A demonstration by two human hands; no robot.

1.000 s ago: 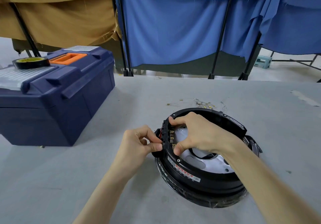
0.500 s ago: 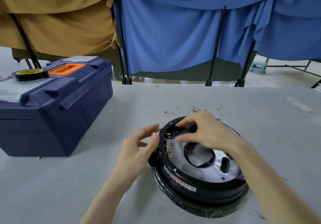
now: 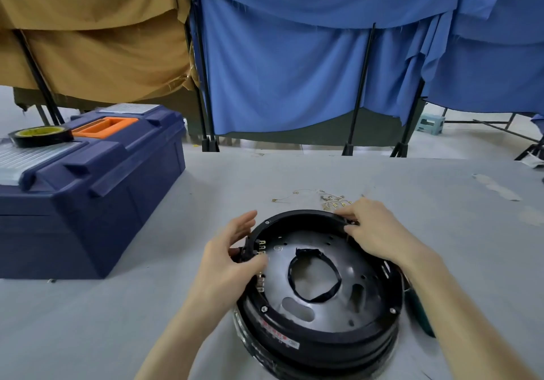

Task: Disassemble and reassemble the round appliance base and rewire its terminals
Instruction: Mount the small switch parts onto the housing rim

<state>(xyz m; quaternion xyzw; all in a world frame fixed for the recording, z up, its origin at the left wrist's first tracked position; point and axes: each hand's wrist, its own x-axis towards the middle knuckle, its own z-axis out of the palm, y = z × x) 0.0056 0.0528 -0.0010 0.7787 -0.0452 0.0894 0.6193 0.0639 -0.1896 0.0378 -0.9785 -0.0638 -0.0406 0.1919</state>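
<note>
The round appliance base, a black ring around a grey metal plate with a central hole, lies flat on the grey table. A row of brass terminals sits inside its left rim. My left hand rests against that left rim with its fingers stretched out and its thumb over the edge by the terminals. My right hand grips the far right part of the rim with curled fingertips. Loose thin wires with brass terminals lie on the table just behind the base.
A dark blue toolbox with an orange handle stands at the left, a roll of black tape on its lid. A green-handled tool lies right of the base, partly under my forearm. Blue and tan cloths hang behind the table.
The base, tilted up a second ago, now lies flat. My right hand moved from the left inner rim to the far right rim. My left hand let go its pinch and opened.
</note>
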